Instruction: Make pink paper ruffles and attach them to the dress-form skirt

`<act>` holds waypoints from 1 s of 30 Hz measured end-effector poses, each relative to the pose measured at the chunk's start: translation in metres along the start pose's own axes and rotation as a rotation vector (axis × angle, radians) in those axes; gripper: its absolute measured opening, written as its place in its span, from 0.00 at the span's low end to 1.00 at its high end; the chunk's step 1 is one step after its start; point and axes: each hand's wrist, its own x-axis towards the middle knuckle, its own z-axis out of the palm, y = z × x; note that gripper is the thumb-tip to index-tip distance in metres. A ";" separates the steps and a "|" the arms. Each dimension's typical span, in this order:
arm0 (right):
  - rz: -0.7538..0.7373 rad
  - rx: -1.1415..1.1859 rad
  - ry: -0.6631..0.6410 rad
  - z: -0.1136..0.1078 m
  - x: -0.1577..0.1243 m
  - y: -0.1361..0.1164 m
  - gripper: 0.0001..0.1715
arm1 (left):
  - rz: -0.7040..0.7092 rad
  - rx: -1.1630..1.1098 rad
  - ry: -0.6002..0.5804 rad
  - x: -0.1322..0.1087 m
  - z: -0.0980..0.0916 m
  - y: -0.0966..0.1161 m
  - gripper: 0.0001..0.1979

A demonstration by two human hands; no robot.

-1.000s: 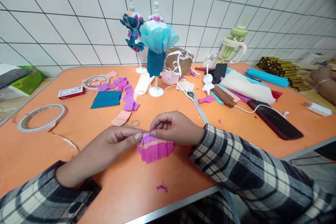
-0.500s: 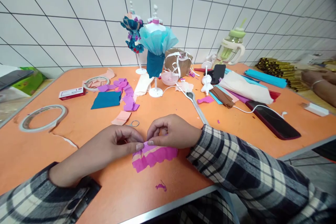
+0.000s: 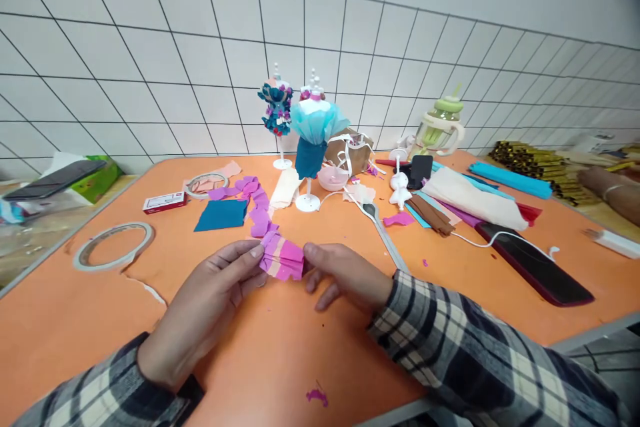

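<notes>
Between my hands, lifted above the table, is a pleated pink crepe paper piece (image 3: pixel 285 259) with paler stripes across it. My left hand (image 3: pixel 217 287) pinches its left end between thumb and fingers. At its right edge, my right hand (image 3: pixel 345 273) holds the paper with thumb and forefinger, the other fingers hanging loose below. Beyond the hands stands a small white dress form (image 3: pixel 309 172) wearing a light-blue ruffle and a dark-blue skirt. Another dress form (image 3: pixel 277 110), covered in blue and purple frills, is behind it to the left.
The orange table (image 3: pixel 270 360) bears tape rolls (image 3: pixel 83 257), a staple-sized red-and-white box (image 3: pixel 165 202), a blue paper square (image 3: pixel 220 215), purple scraps (image 3: pixel 259 203), a phone (image 3: pixel 535 267) and a bottle (image 3: pixel 440 127). At far right is another person's arm (image 3: pixel 610 190).
The pink paper has been raised off the table and turned, its folds now bunched together. My right hand has moved from the middle of its top edge to its right side. The view has tilted upward.
</notes>
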 end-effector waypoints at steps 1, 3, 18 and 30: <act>-0.009 0.019 -0.007 0.006 -0.001 0.001 0.40 | 0.005 -0.008 -0.012 -0.001 0.002 -0.002 0.18; -0.018 0.061 0.008 0.013 -0.001 0.004 0.38 | 0.000 -0.016 -0.047 -0.003 0.004 -0.005 0.16; -0.554 -0.632 -0.056 -0.018 0.000 -0.001 0.21 | 0.166 0.616 -0.305 -0.007 0.006 -0.001 0.07; -0.327 -0.536 0.103 -0.009 -0.001 -0.001 0.12 | 0.024 0.318 -0.277 -0.003 -0.003 0.004 0.18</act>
